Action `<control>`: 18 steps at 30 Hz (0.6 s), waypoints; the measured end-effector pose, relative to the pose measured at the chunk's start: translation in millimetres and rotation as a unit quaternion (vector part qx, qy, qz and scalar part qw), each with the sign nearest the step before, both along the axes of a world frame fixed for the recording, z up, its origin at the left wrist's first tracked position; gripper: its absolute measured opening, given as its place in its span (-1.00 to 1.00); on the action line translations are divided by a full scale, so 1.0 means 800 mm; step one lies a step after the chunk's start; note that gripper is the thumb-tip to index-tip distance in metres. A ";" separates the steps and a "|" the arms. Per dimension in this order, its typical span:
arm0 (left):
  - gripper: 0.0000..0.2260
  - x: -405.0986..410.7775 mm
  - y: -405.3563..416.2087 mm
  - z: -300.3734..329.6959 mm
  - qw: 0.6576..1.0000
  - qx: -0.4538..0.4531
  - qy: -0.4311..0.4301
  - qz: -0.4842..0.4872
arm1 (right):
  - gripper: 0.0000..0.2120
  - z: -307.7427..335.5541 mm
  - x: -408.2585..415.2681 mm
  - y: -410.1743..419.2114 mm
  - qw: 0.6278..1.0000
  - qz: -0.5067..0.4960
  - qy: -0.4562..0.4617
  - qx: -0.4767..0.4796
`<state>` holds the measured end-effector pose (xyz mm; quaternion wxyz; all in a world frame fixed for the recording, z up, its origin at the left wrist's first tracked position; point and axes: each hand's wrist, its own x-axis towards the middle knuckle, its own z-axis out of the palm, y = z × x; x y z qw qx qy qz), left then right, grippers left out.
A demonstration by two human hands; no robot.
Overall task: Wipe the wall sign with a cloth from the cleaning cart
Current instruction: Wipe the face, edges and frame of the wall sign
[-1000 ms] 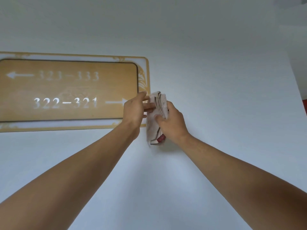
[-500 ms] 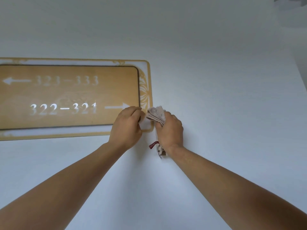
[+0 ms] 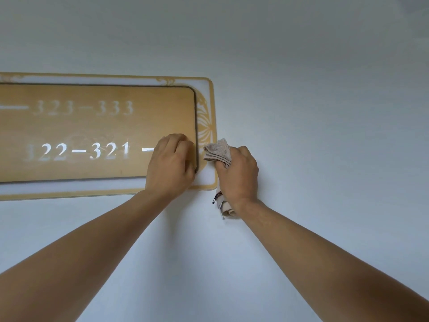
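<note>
A gold wall sign with white room numbers and arrows hangs on the wall at the left, inside a pale frame with gold trim. My left hand lies over the sign's lower right corner, fingers curled, covering the arrow; nothing shows in it. My right hand grips a folded beige cloth just right of the sign's frame. The cloth's top sticks out above my fist, its tail with a red mark hangs below my wrist.
A plain white wall fills the view around and to the right of the sign. A dark shape shows at the top right corner. The cleaning cart is out of view.
Both hands have dropped lower and drawn apart. My left hand let go of the cloth and moved onto the sign's corner. The right hand bunched the cloth into its fist.
</note>
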<state>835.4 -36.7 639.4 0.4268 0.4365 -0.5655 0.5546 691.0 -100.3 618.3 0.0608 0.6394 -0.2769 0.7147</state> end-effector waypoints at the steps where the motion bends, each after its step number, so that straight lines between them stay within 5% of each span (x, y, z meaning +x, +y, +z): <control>1: -0.85 -0.001 -0.004 0.006 1.000 -0.010 -0.004 0.001 | -0.82 0.008 0.000 -0.002 1.000 0.002 0.002 -0.009; 18: -0.57 -0.021 -0.025 0.164 0.997 -0.054 0.035 0.033 | -0.91 0.175 -0.010 -0.026 0.990 -0.026 0.058 -0.123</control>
